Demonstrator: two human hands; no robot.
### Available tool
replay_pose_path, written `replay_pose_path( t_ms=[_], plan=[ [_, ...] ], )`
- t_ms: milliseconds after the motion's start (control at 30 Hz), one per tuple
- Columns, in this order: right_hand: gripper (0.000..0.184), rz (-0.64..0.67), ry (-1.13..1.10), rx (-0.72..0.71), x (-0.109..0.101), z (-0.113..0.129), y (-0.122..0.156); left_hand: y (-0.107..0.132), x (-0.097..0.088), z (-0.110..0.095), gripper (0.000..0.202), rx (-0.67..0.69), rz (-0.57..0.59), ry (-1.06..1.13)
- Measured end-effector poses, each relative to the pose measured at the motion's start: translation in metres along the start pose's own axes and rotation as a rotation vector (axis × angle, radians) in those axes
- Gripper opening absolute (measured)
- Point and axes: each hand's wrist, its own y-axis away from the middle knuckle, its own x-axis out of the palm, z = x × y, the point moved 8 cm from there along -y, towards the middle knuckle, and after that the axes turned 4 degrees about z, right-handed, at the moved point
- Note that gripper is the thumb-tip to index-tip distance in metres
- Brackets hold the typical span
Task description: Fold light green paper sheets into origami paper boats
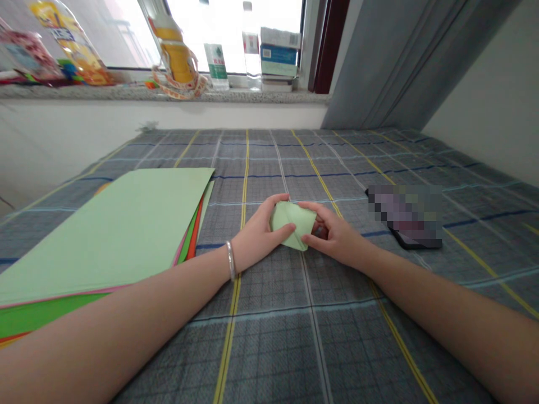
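A small piece of folded light-green paper [290, 217] is held between both hands, a little above the plaid cloth. My left hand [265, 227] grips its left side, with the thumb lying across the front and the fingers behind. On the right edge, my right hand [332, 233] pinches it between thumb and fingers. Crease lines run over the paper's front, and its lower end comes to a blunt point. The back of the paper is hidden. A silver bracelet [230, 261] circles my left wrist.
A stack of coloured paper sheets [138, 224], light green on top, lies at the left. To the right rests a phone [404, 219] with a blurred-out screen. Bottles, boxes and snack bags stand on the stone windowsill [244, 96] behind the plaid cloth [269, 336]. A grey curtain [379, 62] hangs at the back right.
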Motion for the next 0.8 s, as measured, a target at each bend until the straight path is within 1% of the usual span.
replay_pose_path(
  t_ms=[100, 200, 267, 400, 433, 467, 567, 600, 633, 733, 800],
  plan=[
    [0.081, 0.02, 0.085, 0.04, 0.0018, 0.0045, 0.0014, -0.0018, 0.001, 0.0049, 0.057, -0.038, 0.0, 0.106],
    [0.099, 0.011, 0.115, 0.076, 0.0029, 0.0071, 0.0025, -0.0028, 0.0029, 0.0089, 0.061, -0.094, 0.011, 0.212],
    [0.104, 0.014, 0.097, 0.077, 0.0049, 0.007, 0.0026, -0.0031, 0.0039, 0.0097, 0.063, -0.121, 0.019, 0.242],
    [0.104, -0.01, -0.002, 0.041, 0.0051, 0.0028, 0.0009, -0.0035, 0.0056, 0.0088, 0.067, -0.139, 0.025, 0.346],
    [0.099, -0.016, -0.004, 0.041, 0.0044, 0.0013, 0.0001, -0.0035, 0.0063, 0.0087, 0.069, -0.145, 0.028, 0.383],
    [0.09, -0.011, 0.022, 0.046, 0.0043, 0.0001, -0.0007, -0.0035, 0.007, 0.0086, 0.072, -0.152, 0.031, 0.417],
    [0.045, 0.057, 0.181, 0.054, 0.0076, 0.0008, -0.0031, -0.0033, 0.0082, 0.0073, 0.076, -0.159, 0.038, 0.496],
    [0.033, 0.079, 0.21, 0.048, 0.0087, 0.0022, -0.0035, -0.0033, 0.0084, 0.0068, 0.077, -0.158, 0.04, 0.514],
    [0.027, 0.092, 0.216, 0.042, 0.0094, 0.0035, -0.0038, -0.0032, 0.0085, 0.0065, 0.077, -0.157, 0.042, 0.524],
    [0.022, 0.078, 0.167, 0.065, 0.0074, 0.0034, -0.0034, -0.0029, 0.0096, 0.006, 0.074, -0.147, 0.058, 0.527],
    [0.02, 0.055, 0.131, 0.079, 0.005, 0.003, -0.0028, -0.003, 0.0091, 0.0047, 0.065, -0.118, 0.061, 0.492]
  ],
)
